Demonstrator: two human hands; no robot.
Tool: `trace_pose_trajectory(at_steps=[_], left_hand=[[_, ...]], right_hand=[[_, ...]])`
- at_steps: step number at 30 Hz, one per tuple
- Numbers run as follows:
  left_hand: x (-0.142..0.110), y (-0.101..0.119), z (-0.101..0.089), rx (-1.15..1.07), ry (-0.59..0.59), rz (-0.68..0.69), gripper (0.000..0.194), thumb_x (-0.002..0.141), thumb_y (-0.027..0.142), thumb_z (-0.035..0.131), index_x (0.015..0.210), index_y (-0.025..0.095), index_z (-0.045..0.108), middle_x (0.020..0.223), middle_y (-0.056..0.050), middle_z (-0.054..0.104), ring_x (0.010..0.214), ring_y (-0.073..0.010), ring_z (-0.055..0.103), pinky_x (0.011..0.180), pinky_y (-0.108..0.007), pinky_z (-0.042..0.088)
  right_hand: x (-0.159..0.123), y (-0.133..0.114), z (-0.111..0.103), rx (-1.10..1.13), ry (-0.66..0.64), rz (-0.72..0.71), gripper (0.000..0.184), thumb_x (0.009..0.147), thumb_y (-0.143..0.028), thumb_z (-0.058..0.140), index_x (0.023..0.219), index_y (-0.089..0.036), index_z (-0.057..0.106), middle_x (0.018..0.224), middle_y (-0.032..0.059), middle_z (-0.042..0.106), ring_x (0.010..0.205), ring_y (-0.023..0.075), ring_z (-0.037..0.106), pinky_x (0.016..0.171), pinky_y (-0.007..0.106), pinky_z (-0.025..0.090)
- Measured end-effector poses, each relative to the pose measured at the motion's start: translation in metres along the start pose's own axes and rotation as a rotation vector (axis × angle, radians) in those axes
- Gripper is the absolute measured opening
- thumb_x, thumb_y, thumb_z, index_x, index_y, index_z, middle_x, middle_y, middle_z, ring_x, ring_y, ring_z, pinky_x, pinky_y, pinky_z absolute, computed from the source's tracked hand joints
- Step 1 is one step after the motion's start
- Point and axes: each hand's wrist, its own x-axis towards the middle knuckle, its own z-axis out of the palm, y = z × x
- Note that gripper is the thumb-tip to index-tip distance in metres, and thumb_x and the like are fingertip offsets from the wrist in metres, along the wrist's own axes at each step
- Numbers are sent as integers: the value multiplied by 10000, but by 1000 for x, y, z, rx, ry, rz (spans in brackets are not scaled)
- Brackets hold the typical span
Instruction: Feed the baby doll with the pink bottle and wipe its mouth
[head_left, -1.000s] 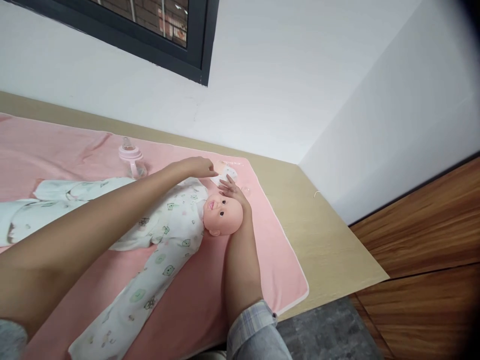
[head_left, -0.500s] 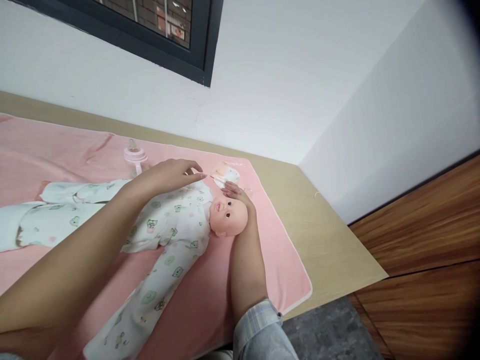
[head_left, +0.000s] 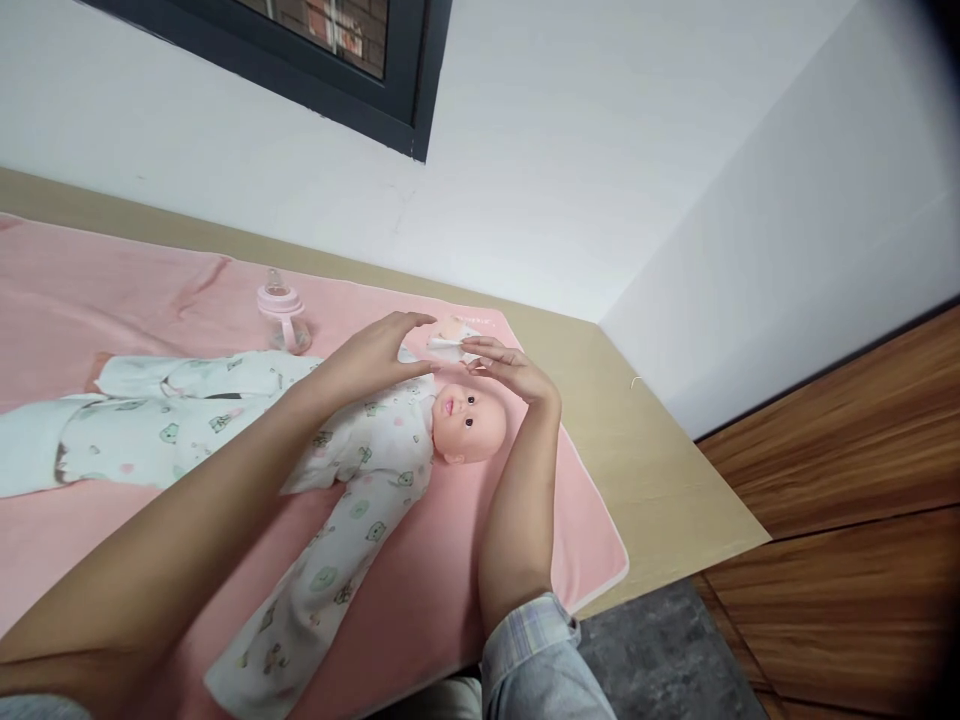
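Observation:
A baby doll (head_left: 469, 428) lies on its back on a pink blanket (head_left: 420, 590), dressed in a white printed outfit (head_left: 352, 450). My left hand (head_left: 390, 352) is over the doll's upper chest, thumb and fingers spread apart with nothing between them. Beyond the doll's head, my right hand (head_left: 514, 372) is bent at the wrist, its fingertips at the edge of a small white cloth (head_left: 448, 346) with a peach-coloured print. The fingers seem to pinch that edge, which stands up a little. Part of the cloth is hidden behind them.
A pink-lidded baby bottle (head_left: 283, 318) stands on the blanket past the doll's body. The wooden tabletop (head_left: 637, 480) meets a white wall behind, under a dark window frame (head_left: 405, 90). Wood-grain panels (head_left: 840, 440) are at the right.
My right hand has risen from beside the doll's head to the small cloth, whose white edge is now lifted. My left hand has shifted right, its fingers spreading. The bottle shows more fully.

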Motion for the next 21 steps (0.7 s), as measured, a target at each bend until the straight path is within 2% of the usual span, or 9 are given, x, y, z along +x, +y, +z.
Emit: trace_pose_trajectory(at_steps=[2, 5, 9, 11, 14, 17, 21], left_hand=[[0, 7, 5, -51, 38, 33, 766, 821, 604, 592, 1446, 176, 484, 1485, -94, 490, 1309, -329, 501, 1110, -384, 403], [1, 13, 11, -120, 82, 63, 666, 809, 576, 630, 1349, 191, 571, 1390, -77, 584, 1259, -325, 551, 1071, -384, 442], [3, 14, 11, -224, 111, 51, 428, 825, 504, 636, 1134, 210, 679, 1148, -42, 716, 1091, -285, 663, 972, -337, 500], [3, 13, 9, -242, 131, 22, 377, 816, 457, 636, 1101, 217, 689, 1074, -29, 733, 1043, -269, 683, 949, -325, 509], [3, 13, 5, -254, 110, -14, 397, 771, 421, 658, 1107, 213, 690, 996, -24, 742, 1004, -263, 692, 940, -325, 514], [3, 12, 2, -324, -30, -16, 390, 734, 459, 680, 1015, 191, 712, 948, -32, 748, 935, -265, 698, 884, -326, 533], [4, 11, 2, -318, -196, 72, 317, 740, 474, 643, 865, 198, 740, 919, -13, 756, 891, -246, 694, 845, -303, 521]], right_hand=[[-2, -20, 8, -84, -67, -11, 361, 847, -402, 707, 1190, -291, 727, 1471, 31, 465, 1052, 159, 636, 1080, 394, 488], [0, -39, 23, -146, -166, -31, 323, 897, -375, 657, 1207, -306, 716, 1434, 22, 482, 1073, 157, 615, 1082, 405, 490], [3, -49, 36, -164, -272, -67, 305, 946, -347, 593, 1230, -316, 700, 1412, 18, 481, 1067, 149, 617, 1073, 416, 492], [1, -51, 37, -148, -287, -82, 325, 936, -359, 606, 1249, -323, 686, 1441, 10, 471, 1098, 158, 622, 1080, 414, 485], [-4, -50, 31, -91, -241, -109, 406, 899, -433, 639, 1291, -329, 655, 1527, 4, 421, 1170, 193, 622, 1100, 425, 467], [-10, -38, 19, -9, -114, -134, 501, 851, -544, 652, 1292, -307, 650, 1566, 22, 395, 1206, 230, 619, 1086, 434, 475], [-13, -3, 3, 105, 42, -72, 621, 767, -618, 690, 1267, -251, 654, 1575, 69, 401, 1257, 276, 594, 1093, 452, 470]])
